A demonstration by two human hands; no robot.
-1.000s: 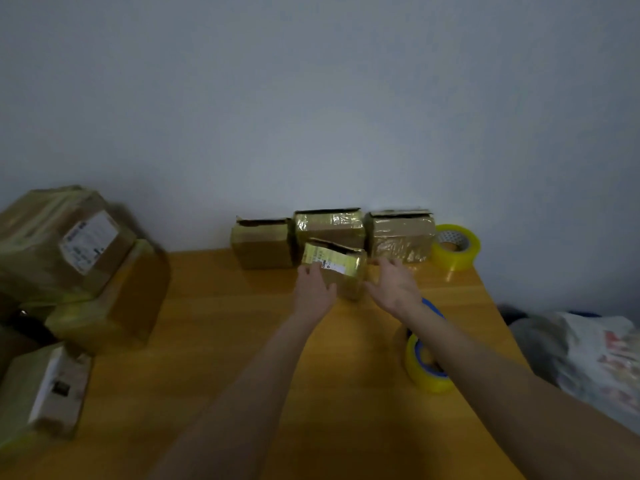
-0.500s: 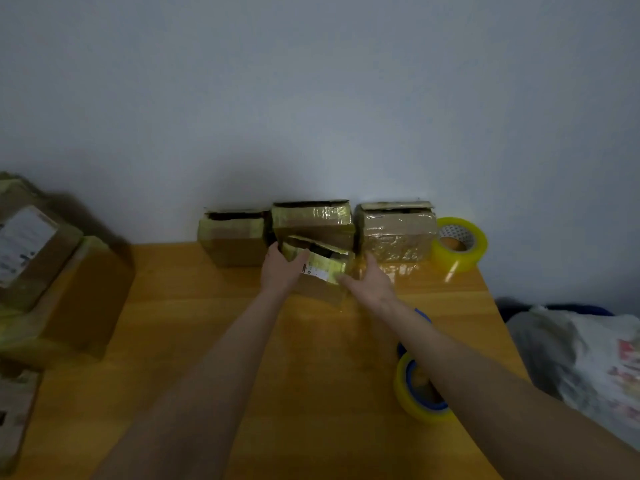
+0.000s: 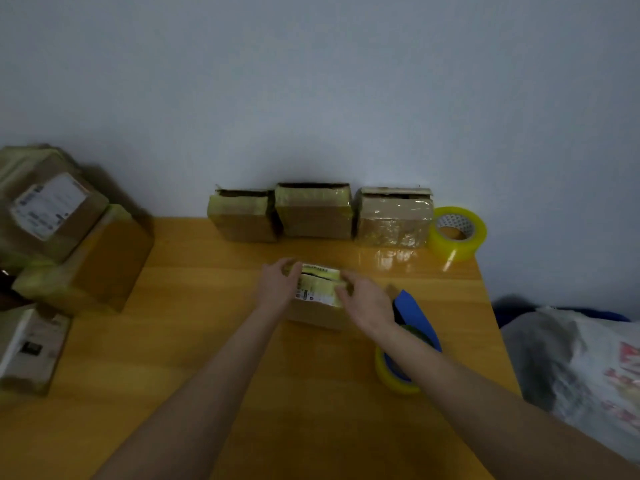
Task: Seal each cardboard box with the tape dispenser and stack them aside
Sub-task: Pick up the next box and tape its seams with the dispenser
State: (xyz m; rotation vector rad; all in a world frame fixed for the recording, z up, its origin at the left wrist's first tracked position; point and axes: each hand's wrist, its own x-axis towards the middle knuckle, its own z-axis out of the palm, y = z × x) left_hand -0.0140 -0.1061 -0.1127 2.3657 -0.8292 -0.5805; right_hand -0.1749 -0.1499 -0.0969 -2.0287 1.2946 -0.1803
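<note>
Plain grey wall, orange-ish wooden surface point(image 3: 207, 341), pretty dim light. Dead centre is the small box point(image 3: 317, 294), label side up, and it looks to be resting on the wood. The left hand point(image 3: 277, 289) is curled round its 9 o'clock end. The right hand point(image 3: 367, 303) is curled over the 3 o'clock end, fingers point(image 3: 342, 289) pinching at the top flap, which looks a bit gappy.

The tape dispenser point(image 3: 412, 313) (blue, yellow roll on it) lies just beside the right wrist, around 4 o'clock from the box, and nobody's holding it. Three more boxes point(image 3: 313, 216) line the wall at 12 o'clock, with a spare tape roll point(image 3: 457, 232) at 1 o'clock and a pile of bigger parcels point(image 3: 79, 244) at 9 o'clock.

My guess is that box is light and stiffish, but the glossy old tape makes it slippery. So hold it by the short ends and press the flaps flat before taping.
</note>
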